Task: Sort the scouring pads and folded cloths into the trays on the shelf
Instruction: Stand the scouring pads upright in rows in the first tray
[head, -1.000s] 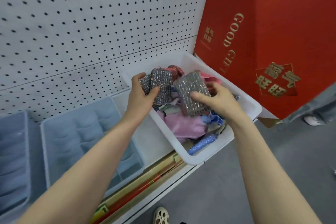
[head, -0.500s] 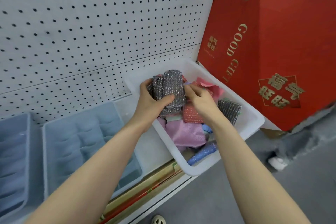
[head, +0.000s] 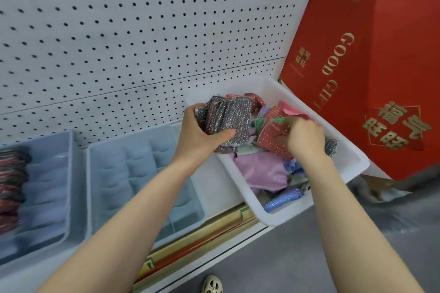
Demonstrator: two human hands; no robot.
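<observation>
The left hand (head: 202, 133) holds a stack of silver scouring pads (head: 228, 121). Its fingers curl round the back of the stack and its thumb presses the front, so the grip is tight on the pads. The stack is lifted over the near-left corner of the white bin (head: 352, 159).

Just to the right of that grip, the right hand (head: 304, 138) reaches down into the bin. Its fingers curl on a red scouring pad (head: 271, 138) with shiny threads. The hand is a bit blurred, but it looks like it is pinching that pad.

Under and around both grips the bin is full of mixed things: a pink cloth (head: 259, 171), a blue shiny pad (head: 283, 200) near the front wall, a green piece beside the red pad, and another silver pad (head: 332, 146) peeking out right of the right hand.

Left of the left grip, two pale blue trays with slots sit on the shelf. The near tray (head: 142, 173) shows bare slots. The far tray (head: 50, 185) has dark red and grey pads (head: 12, 185) lined up along its left side.

Behind everything is a white pegboard wall (head: 119, 31). Right of the bin stands a big red gift box (head: 381, 66) with gold letters.
</observation>
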